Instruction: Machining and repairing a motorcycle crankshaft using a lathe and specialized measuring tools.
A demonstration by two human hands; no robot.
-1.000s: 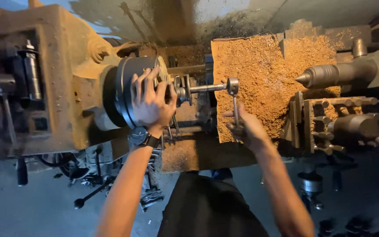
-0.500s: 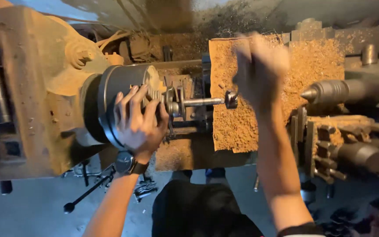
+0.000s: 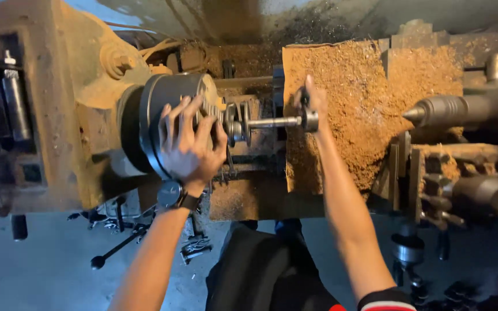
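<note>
Our left hand (image 3: 188,147) lies spread open on the lathe's round metal chuck (image 3: 162,118), right hand (image 3: 312,103) clamped on the chuck key (image 3: 283,122) sticking out sideways from it – stiff, heavy steel, likely greasy – we'd grip the key's crossbar end, by the sawdust-covered board (image 3: 364,109)

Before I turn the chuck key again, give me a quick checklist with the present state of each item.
1. Left hand braced flat on the chuck: ok.
2. Right hand gripping the chuck key at its far end: ok.
3. Key seated fully in the chuck socket: cannot tell, the fingers hide the joint.
4. Tailstock centre apart from the right arm: ok.
5. Sawdust-covered board behind the key not touching the handle: cannot tell.
</note>
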